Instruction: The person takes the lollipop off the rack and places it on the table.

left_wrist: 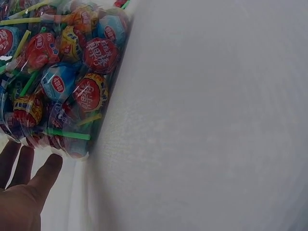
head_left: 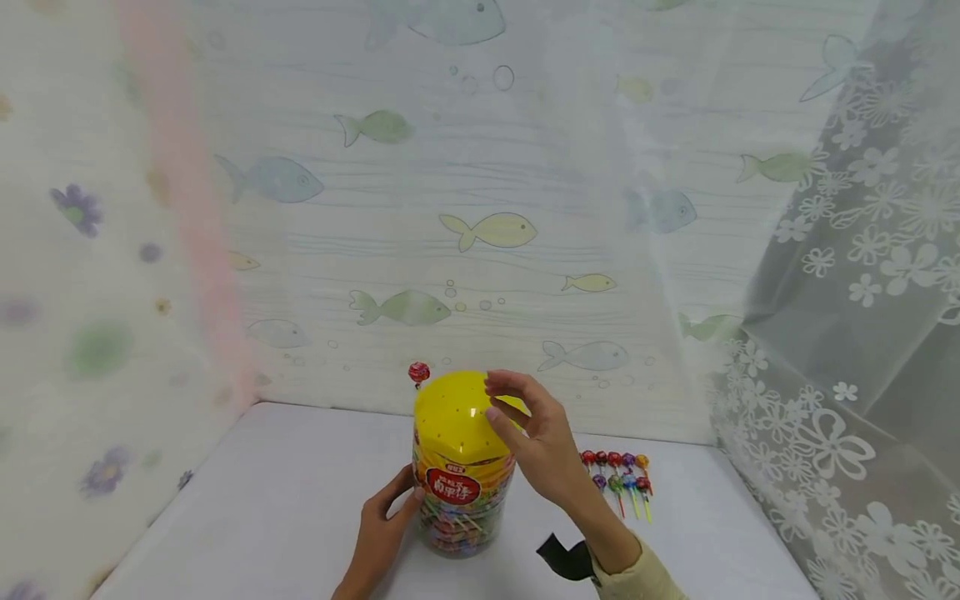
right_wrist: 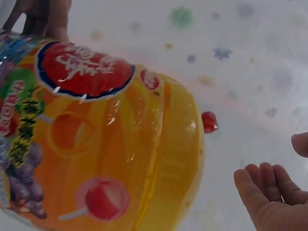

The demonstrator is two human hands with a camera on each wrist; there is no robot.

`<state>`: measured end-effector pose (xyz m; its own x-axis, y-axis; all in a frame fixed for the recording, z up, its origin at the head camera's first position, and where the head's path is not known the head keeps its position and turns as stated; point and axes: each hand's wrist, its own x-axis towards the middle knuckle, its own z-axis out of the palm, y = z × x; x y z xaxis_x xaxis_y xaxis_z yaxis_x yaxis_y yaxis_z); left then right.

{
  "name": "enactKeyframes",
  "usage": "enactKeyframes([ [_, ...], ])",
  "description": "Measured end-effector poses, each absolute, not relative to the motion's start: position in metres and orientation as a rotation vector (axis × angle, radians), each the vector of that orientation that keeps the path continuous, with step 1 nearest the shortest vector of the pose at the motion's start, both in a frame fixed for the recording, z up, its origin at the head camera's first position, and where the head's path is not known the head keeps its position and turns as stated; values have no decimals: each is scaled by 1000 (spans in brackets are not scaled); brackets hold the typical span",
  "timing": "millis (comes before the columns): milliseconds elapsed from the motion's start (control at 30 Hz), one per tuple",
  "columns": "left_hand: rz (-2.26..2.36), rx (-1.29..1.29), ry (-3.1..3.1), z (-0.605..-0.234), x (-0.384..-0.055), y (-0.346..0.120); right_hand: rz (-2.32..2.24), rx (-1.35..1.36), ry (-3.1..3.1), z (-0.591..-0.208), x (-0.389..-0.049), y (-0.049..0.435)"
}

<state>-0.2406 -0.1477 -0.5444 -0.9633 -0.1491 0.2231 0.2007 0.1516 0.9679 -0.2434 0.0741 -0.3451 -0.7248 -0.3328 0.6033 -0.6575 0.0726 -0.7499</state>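
A large clear jar of wrapped lollipops stands upright on the white table, with a dotted yellow lid on top. My left hand holds the jar's left side; in the left wrist view its fingertips meet the clear wall. Up at the lid's right edge is my right hand, its fingers loosely bent with nothing between them. The right wrist view shows that hand apart from the lid. One red lollipop sticks up at the lid's far left edge.
Two rows of lollipops lie on the table to the right of the jar. A fish-patterned curtain hangs behind, with a white-flowered sheer curtain at the right. A black strap hangs by the right wrist.
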Motion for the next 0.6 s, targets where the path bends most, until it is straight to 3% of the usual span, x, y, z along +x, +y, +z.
enactKeyframes([
  [233,-1877,-31,-2171,-545,-239,-147,1705,1087,-2231,-319,-253,40],
  [600,-1865,-31,-2196,-544,-240,-146,1648,946,-2546,-308,-277,17],
])
